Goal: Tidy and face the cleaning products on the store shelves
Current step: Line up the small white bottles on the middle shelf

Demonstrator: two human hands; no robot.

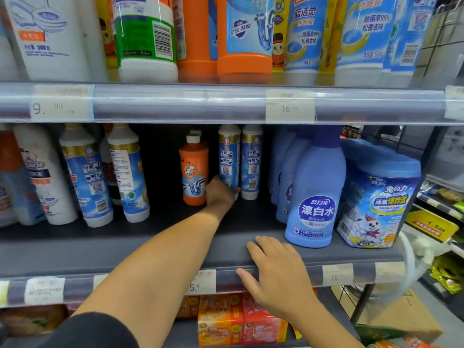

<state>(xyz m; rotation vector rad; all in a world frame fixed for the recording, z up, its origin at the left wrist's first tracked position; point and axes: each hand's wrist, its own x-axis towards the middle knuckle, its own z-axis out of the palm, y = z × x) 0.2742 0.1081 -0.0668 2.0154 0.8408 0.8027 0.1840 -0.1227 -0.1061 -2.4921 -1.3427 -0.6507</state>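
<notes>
Right hand point(278, 275): flat on the front lip of the middle shelf point(150, 252), fingers straight and slightly spread, holding nothing. Below the lip: orange and red boxed packs point(226, 320). Front row, right: blue bleach bottle point(315, 197), upright, more of the same lined up behind it; blue-lidded tub point(379, 197) just beside it. Front row, left: leaning white bottles point(85, 177) with blue labels, barcodes outward. Left arm: stretched across the middle of the shelf to the back. Left hand point(221, 194): fingers curled round the base of a blue-labelled bottle point(229, 156), upright, deep at the back, barcode side showing. Flanking it: matching bottle point(251, 162) close on the right; orange drain-cleaner bottle point(193, 172) just beside it on the left. Upper shelf point(175, 104): orange, white and blue bottles.
</notes>
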